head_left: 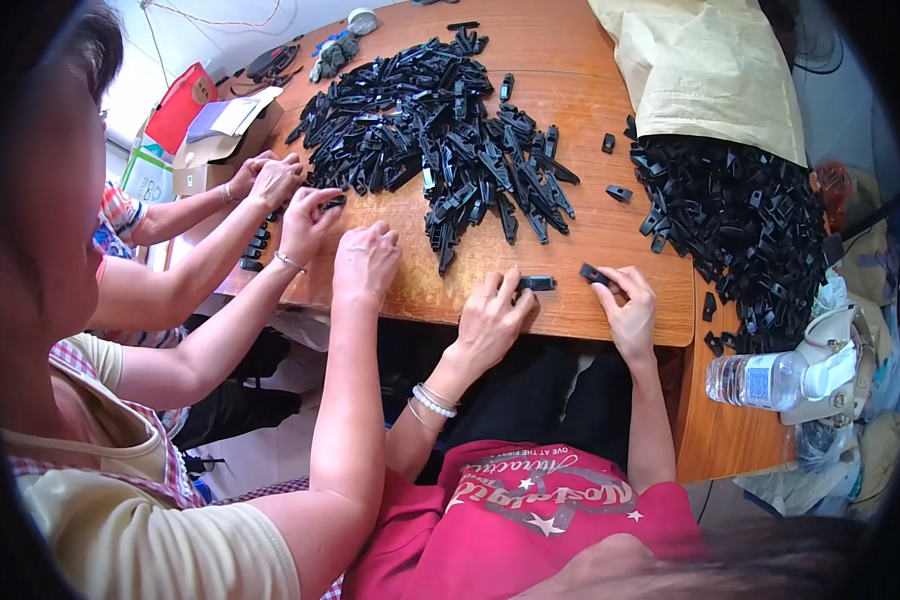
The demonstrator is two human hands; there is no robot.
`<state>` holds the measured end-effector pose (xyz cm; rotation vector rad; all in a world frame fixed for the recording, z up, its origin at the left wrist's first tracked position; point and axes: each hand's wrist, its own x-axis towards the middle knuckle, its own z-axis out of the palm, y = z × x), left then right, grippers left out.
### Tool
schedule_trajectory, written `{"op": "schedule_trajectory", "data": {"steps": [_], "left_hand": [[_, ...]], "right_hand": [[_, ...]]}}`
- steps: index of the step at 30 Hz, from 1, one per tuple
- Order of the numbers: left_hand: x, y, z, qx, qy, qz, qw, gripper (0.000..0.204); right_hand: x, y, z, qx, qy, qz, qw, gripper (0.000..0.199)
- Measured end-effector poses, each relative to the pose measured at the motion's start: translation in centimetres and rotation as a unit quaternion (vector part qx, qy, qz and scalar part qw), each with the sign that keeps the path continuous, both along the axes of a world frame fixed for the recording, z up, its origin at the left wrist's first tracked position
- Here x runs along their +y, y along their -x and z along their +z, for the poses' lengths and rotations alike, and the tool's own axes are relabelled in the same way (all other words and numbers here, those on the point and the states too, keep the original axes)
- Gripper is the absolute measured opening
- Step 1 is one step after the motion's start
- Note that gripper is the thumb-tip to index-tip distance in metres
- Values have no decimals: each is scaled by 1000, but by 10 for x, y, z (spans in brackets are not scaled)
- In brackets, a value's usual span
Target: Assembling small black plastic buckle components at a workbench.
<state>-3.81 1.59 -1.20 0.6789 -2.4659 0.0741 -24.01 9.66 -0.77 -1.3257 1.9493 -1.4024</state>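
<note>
My left hand (pixel 492 318), with a pale bead bracelet on the wrist, is closed at the table's front edge. Its fingers grip a long black plastic piece (pixel 537 283) that points to the right. A short distance to the right, my right hand (pixel 627 308) pinches a small black plastic part (pixel 596 274) between thumb and fingertips. The two pieces are apart, nearly level with each other. Ahead of my hands lies a big pile of long, narrow black plastic pieces (pixel 410 125). The underside of each held piece is hidden by my fingers.
Small black parts (pixel 740 220) spill from a cream sack (pixel 710 80) on the right. A clear bottle (pixel 760 382) lies on its side near the right edge. Close on my left, a co-worker's hand (pixel 367 260) works at the wooden table (pixel 560 60), with other people's hands beyond.
</note>
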Motion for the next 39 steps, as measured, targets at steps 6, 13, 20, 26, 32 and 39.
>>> {"op": "schedule_trajectory", "data": {"steps": [6,13,20,26,32,39], "left_hand": [[1,-8,15,148,-185,70,969,24],[-11,-20,13,63,-235,18,970,20],[-11,-16,14,63,-226,-20,972,20],[-5,-17,13,56,-260,-13,964,18],[-9,-17,14,58,-263,-26,963,19],[-13,-11,14,40,-266,-51,962,20]], "right_hand": [[-13,-11,7,-25,40,150,988,22],[-4,-22,5,21,28,165,986,25],[-10,-33,6,102,41,166,980,23],[3,-36,3,83,55,123,987,24],[8,-24,12,137,33,129,982,23],[-8,-36,3,118,61,157,979,23]]}}
